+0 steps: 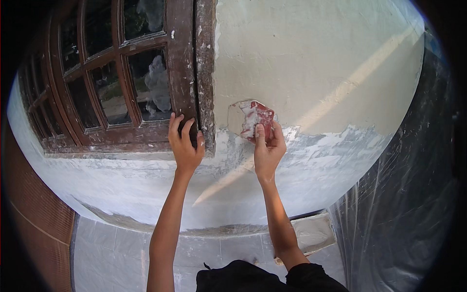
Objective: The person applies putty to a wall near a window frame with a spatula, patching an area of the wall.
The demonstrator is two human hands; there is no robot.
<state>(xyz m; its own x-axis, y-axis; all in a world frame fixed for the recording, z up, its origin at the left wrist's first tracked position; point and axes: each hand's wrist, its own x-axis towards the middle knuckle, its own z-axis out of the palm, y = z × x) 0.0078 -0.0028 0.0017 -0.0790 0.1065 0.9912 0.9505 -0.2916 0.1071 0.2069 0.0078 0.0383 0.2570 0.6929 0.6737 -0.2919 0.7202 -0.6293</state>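
My right hand grips a flat, many-sided red putty spreader between thumb and fingers. White filler smears its face, and it is held up close against the wall. Whether its edge touches the plaster, I cannot tell. My left hand rests with fingers spread on the lower right corner of the brown wooden window frame. A dark patch shows between its thumb and fingers; shadow or object, I cannot make out. The wall is beige above and patchy white and grey below, around my hands.
Glass panes fill the window at upper left. Clear plastic sheeting hangs at the right. Below, a shallow pale tray-like thing lies on grey floor tiles. A reddish-brown woven surface borders the left.
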